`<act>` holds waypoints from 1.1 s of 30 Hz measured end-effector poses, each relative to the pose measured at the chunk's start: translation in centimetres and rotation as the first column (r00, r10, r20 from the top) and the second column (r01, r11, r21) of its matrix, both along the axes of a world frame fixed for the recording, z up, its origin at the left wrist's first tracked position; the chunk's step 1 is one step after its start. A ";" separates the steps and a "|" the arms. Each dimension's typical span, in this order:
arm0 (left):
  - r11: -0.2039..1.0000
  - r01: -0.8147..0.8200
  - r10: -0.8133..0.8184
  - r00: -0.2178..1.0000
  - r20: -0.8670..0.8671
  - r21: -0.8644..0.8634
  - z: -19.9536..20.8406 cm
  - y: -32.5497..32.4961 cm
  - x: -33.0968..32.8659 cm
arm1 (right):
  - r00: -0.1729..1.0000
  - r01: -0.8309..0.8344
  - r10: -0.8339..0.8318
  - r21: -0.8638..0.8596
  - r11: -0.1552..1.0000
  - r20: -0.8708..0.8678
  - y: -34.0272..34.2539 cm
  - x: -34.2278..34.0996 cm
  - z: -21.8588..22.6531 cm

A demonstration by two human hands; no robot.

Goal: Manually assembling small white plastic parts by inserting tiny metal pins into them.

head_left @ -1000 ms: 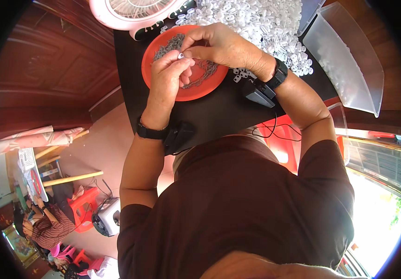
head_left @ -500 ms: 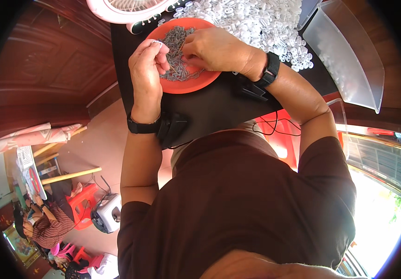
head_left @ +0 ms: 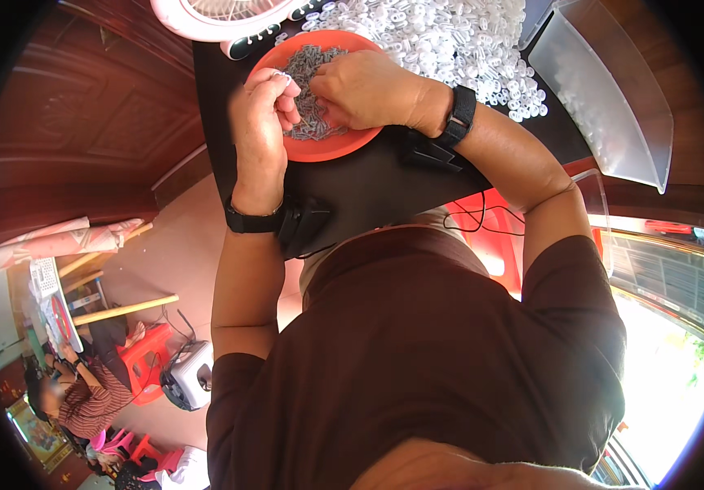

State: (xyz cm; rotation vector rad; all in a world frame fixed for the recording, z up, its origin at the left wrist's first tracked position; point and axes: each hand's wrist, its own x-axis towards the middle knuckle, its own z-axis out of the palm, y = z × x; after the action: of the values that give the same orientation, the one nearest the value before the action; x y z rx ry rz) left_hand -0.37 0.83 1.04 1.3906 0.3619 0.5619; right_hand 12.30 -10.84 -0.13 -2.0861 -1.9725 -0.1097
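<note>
The left hand (head_left: 259, 122) pinched a white piece (head_left: 283, 76) while the right hand (head_left: 368, 88), grip hidden, apparently picked among grey pieces (head_left: 308, 60), needing delicate fingertips.

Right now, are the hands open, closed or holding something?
Left hand: closed on a small white piece.
Right hand: among the grey pieces; whether it holds any cannot be told.

- No txt, nos. or signs legible.
- Pink-white fan (head_left: 221, 31), approx. 11 o'clock: no readable label.
- Clear plastic bin (head_left: 633, 102), approx. 2 o'clock: ditto.
</note>
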 end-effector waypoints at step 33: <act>0.979 0.183 -0.181 0.983 -0.031 0.088 -0.4 -1.2 0.1 | 0.396 0.098 0.032 0.077 0.992 -0.918 -1.3 1.1 3.5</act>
State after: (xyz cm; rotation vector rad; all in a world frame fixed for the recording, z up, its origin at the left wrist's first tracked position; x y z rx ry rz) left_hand -0.29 -0.36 0.64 1.5014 0.2262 0.4160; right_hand 13.36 -12.16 3.34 -1.4959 -1.1400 0.7662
